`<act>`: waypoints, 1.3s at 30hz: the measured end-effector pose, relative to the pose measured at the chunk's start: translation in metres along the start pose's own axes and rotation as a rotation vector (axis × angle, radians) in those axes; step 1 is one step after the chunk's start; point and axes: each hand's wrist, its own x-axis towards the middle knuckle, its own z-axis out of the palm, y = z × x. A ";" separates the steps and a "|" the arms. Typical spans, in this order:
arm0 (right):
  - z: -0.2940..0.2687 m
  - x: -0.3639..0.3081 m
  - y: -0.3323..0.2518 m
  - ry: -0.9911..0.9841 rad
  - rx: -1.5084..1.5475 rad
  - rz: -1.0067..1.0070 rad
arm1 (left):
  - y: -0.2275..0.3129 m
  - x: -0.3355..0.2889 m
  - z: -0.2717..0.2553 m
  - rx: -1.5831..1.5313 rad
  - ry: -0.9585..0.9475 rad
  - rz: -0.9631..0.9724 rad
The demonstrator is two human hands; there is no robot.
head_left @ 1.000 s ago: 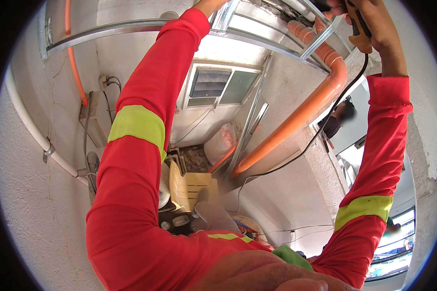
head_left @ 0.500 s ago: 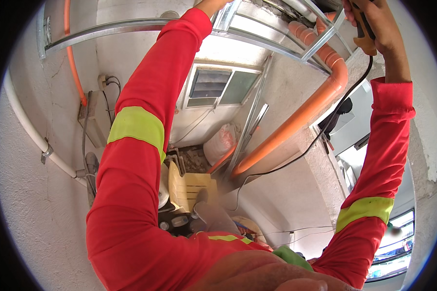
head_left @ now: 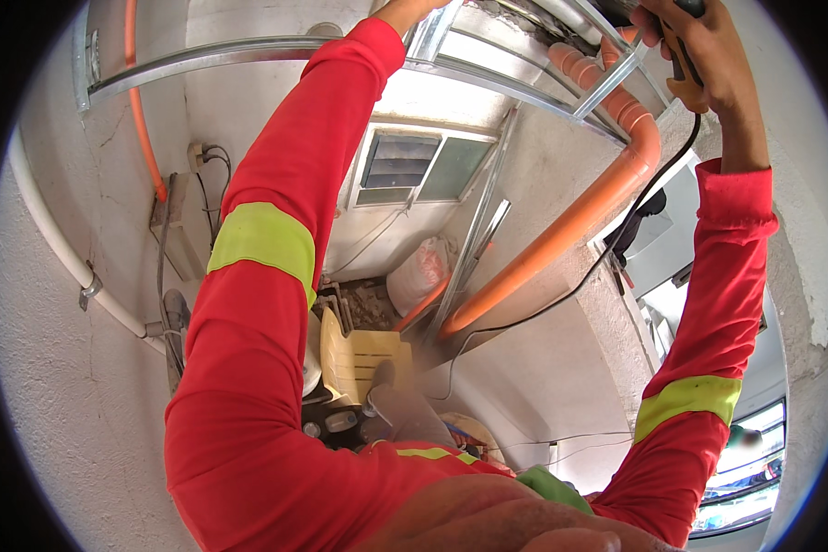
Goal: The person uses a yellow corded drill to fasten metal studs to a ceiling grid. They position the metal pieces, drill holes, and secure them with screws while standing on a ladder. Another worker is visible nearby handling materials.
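Observation:
Both my arms reach up in red sleeves with yellow-green bands. At the top edge, my left hand is beside the metal ceiling frame; its fingers are cut off by the picture edge. My right hand is wrapped round the handle of a corded power tool, orange-tan and black, near a short cross piece of the frame. The tool's working end lies out of view. From its handle a black cord hangs down in a long curve toward the floor.
A thick orange pipe slopes down beside upright metal profiles. Below are a yellow plastic chair, a white sack and a window. A white pipe runs along the left wall. An opening at right shows another room.
My right hand and the power tool have shifted slightly left and down, with the cord following. My left arm has barely moved.

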 end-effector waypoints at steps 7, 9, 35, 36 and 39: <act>-0.001 -0.001 0.005 0.021 -0.018 -0.045 | 0.005 -0.001 -0.001 0.077 0.037 0.115; 0.000 -0.001 0.004 0.008 0.007 -0.072 | 0.010 -0.004 -0.002 0.051 0.008 0.053; 0.004 0.002 0.004 0.011 -0.043 0.029 | 0.010 -0.003 -0.002 0.028 0.010 -0.053; 0.005 0.002 0.006 0.014 -0.038 0.028 | 0.011 -0.002 -0.001 0.037 0.023 -0.041; 0.010 -0.002 0.010 0.053 0.012 0.012 | 0.013 -0.003 -0.002 0.066 0.051 -0.066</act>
